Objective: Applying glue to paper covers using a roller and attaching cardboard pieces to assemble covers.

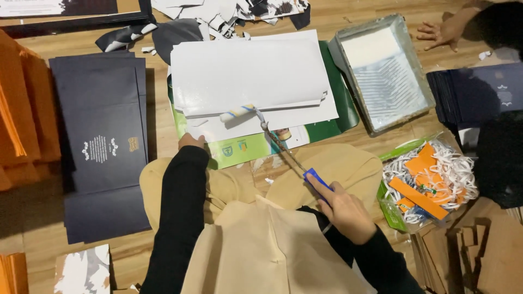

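While a small paint roller (238, 113) rests on the near edge of a white sheet (248, 73) laid over a green printed board (256, 147) on the wooden floor (158, 125), the right hand (340, 209) is clamped around its blue handle (316, 178). The left hand (190, 141), mostly hidden behind its black sleeve, touches the sheet's near corner; whether its fingers are spread or together cannot be told. Just beyond the sheet's right side sits a grey roller tray (381, 71). Dark navy flat cartons (101, 141) lie to the left. A clear bag of paper scraps (430, 179) sits near the right hand. Another person's hand (441, 32) rests at the floor's far right corner.
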